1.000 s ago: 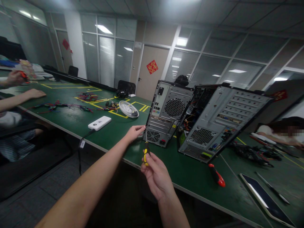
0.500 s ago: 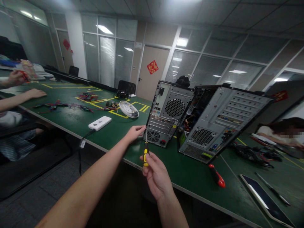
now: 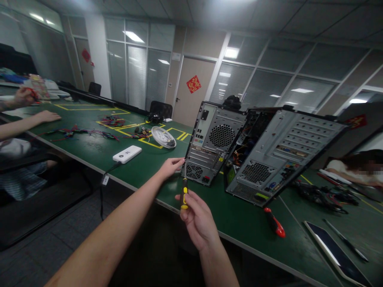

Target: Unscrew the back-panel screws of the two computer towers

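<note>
My right hand (image 3: 197, 215) grips the black-and-yellow handle of a screwdriver (image 3: 184, 193) between thumb and fingers. Its thin shaft points up and away, reaching the lower left edge of a computer case (image 3: 206, 147) whose back panel faces me. At that same edge, beside the shaft tip, my left hand (image 3: 171, 168) has thumb and forefinger closed together; whatever is between them is too small to make out. The case stands upright, showing a round fan grille, ports and slots. To its right, a second computer case (image 3: 263, 159) leans at an angle with its side open.
A red-and-black screwdriver handle (image 3: 274, 223) lies before the cases, with a tablet (image 3: 333, 251) and a pen (image 3: 347, 241) to its right. A white power bank (image 3: 127, 154), a white tray (image 3: 163, 137) and wires (image 3: 74, 132) are leftward. Other people sit at both ends.
The yellow marks on the screwdriver handle sit differently, so it has turned a little in my right hand. Both hands otherwise keep their places; the view has shifted slightly.
</note>
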A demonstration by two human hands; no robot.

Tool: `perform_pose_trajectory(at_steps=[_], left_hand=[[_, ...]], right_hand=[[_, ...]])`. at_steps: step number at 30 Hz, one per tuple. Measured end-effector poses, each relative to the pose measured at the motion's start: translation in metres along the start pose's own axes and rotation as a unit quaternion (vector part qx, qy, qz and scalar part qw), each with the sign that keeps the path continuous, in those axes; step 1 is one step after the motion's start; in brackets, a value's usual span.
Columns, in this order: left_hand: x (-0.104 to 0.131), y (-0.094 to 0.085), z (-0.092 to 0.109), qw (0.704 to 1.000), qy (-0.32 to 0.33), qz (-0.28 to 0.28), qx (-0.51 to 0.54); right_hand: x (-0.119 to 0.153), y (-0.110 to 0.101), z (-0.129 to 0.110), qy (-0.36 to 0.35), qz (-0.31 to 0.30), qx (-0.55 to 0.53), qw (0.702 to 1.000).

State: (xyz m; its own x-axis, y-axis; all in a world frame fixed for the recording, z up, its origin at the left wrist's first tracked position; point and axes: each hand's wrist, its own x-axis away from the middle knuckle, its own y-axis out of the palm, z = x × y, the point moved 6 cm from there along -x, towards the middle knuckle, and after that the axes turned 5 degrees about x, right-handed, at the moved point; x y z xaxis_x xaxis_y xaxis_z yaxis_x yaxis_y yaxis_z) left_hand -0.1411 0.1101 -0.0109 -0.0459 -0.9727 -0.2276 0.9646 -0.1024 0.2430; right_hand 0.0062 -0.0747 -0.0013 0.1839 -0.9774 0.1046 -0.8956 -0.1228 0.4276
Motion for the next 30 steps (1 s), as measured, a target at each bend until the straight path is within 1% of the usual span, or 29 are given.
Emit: perform_pose_trajectory(at_steps=[4,10,14,22,30], left_hand=[[0.000,0.001,0.000,1.000,-0.004,-0.001,0.001],[0.000,0.001,0.000,1.000,0.002,-0.006,0.001],[0.000,0.001,0.000,1.000,0.003,-0.006,0.005],[0.000,0.001,-0.001,1.000,0.002,-0.010,0.001],[0.000,0.000,-0.001,1.000,0.000,-0.010,0.003]], right_hand=[[0.000,-0.001,0.002,-0.006,-0.002,0.020,1.000],[0.004,0.003,0.009,-0.024,-0.002,0.038,0.999],[0.004,0.006,0.009,-0.037,0.004,0.047,0.998],[0.002,0.015,0.013,-0.046,-0.005,0.058,0.997],[0.000,0.016,0.011,-0.057,-0.002,0.059,0.997]])
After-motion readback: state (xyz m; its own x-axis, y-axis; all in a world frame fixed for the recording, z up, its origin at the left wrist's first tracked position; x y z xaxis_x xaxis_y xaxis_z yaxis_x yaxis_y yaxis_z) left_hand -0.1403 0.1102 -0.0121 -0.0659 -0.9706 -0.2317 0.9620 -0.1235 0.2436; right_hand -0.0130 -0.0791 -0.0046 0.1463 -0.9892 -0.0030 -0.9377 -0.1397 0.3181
